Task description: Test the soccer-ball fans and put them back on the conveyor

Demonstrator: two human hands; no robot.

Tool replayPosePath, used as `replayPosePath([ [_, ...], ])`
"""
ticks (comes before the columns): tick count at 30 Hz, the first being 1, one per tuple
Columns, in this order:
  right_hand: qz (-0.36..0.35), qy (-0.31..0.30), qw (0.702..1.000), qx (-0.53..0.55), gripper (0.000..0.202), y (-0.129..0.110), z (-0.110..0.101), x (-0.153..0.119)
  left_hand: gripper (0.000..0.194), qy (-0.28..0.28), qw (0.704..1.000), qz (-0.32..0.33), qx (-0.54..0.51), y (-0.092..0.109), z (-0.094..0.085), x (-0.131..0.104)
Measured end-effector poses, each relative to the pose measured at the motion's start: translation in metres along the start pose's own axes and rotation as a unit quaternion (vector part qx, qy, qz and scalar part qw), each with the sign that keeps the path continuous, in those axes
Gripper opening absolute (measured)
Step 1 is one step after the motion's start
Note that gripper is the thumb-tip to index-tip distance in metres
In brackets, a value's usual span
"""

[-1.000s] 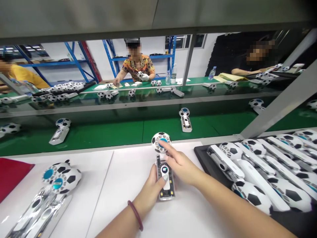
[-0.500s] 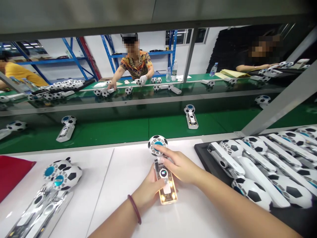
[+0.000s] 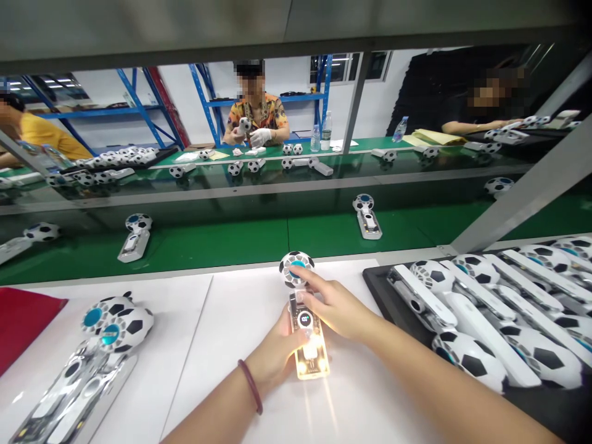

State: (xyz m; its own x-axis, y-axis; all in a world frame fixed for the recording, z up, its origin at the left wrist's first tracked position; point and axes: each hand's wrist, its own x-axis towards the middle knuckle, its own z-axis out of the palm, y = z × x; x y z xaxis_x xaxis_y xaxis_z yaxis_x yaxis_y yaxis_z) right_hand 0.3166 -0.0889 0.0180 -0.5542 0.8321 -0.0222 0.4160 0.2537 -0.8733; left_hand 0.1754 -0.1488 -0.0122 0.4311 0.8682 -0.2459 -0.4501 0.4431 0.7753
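Observation:
Between my hands is a handheld fan [image 3: 306, 319] with a football-patterned head and a clear handle. A round display on the handle reads about 100, and bright yellow lights glow at its lower end. My left hand [image 3: 274, 346] wraps the handle from the left, its thumb on the front below the display. My right hand [image 3: 338, 306] grips the neck, thumb near the top of the handle. Its index finger rests on the teal centre of the fan head [image 3: 296, 269]. The fingers behind the handle are hidden.
Two similar fans [image 3: 87, 376] lie on the white table at left, near a red sheet [image 3: 25, 324]. A black tray [image 3: 377, 280] of several fans stands at right. Beyond runs a green conveyor [image 3: 222, 237] carrying fans. A slanted metal post [image 3: 522, 179] rises at right. Co-workers sit opposite.
The handle's lights have become brighter, with streaks below. Fans on the near conveyor have shifted slightly right. The co-worker opposite now holds up a football-headed fan. My hands have barely moved.

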Motion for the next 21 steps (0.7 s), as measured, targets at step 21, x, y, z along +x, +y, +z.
replayPosePath([
  [21, 0.022, -0.006, 1.0, -0.015, 0.046, -0.0015, 0.0002, 0.0002, 0.074, -0.031, 0.999, -0.01, -0.023, -0.0028, -0.0053, -0.0001],
])
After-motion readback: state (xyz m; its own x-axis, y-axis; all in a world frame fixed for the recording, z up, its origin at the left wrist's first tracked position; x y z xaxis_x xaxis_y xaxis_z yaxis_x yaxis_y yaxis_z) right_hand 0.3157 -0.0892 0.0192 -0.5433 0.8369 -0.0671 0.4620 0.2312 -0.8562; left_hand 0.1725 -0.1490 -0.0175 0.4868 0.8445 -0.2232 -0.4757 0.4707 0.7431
